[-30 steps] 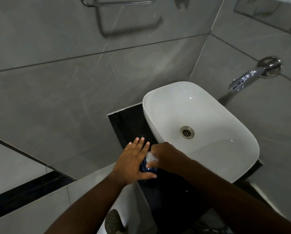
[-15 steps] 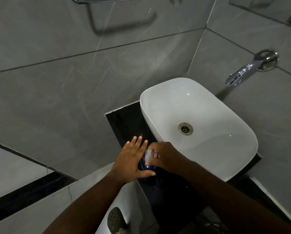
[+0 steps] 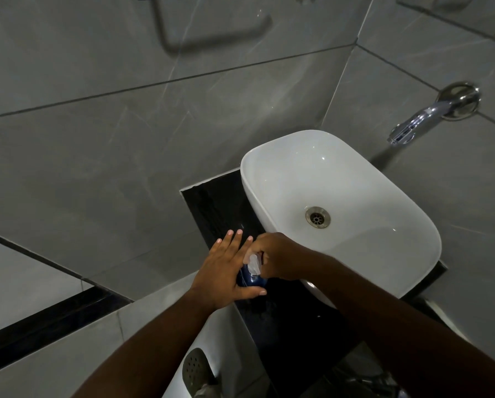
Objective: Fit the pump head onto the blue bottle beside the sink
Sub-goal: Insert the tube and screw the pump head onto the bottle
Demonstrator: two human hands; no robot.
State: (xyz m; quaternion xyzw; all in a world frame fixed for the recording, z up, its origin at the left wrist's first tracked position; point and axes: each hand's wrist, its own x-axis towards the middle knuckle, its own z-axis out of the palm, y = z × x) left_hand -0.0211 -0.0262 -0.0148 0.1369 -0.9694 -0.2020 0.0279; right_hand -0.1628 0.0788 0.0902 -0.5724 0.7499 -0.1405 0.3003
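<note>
My left hand (image 3: 226,271) is steadying the blue bottle (image 3: 250,280), fingers lying straight along its side and thumb hooking under it at 6 o'clock. My right hand (image 3: 280,259) is closing around the clear pump head (image 3: 253,263), pinching it at the top of the bottle. The bottle is standing on the black desk (image 3: 220,208), touching or just beside the white sink (image 3: 384,225) at the basin's 8 o'clock edge. I cannot tell whether the pump head is seated. A chrome tap (image 3: 424,116) is projecting from the grey tiled wall (image 3: 125,139) at 2 o'clock of the basin, over the drain (image 3: 317,216).
</note>
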